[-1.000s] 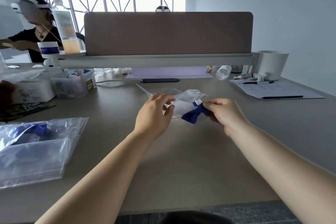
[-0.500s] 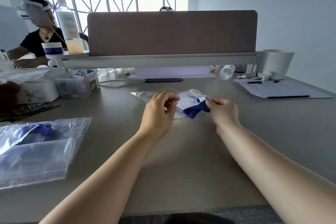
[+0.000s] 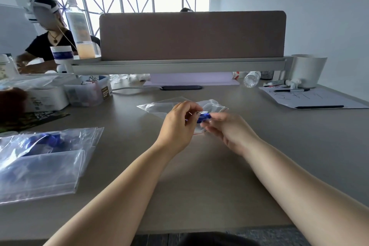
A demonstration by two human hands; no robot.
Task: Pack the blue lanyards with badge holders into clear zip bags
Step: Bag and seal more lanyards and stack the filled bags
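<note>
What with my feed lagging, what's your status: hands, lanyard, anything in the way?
Left hand pinches zip bag mouth. Right hand holds blue lanyard at the opening, not yet fully in. Stack of bags lies well to the left.

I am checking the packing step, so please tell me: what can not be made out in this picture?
- Head view: blue lanyard mostly hidden between left hand and right hand; what hangs on it cannot be told.
- Head view: right hand's fingertips blurred; their grip is unclear.
- Head view: pile of bags cut off by the left edge.
- Head view: writing on paper too small.
</note>
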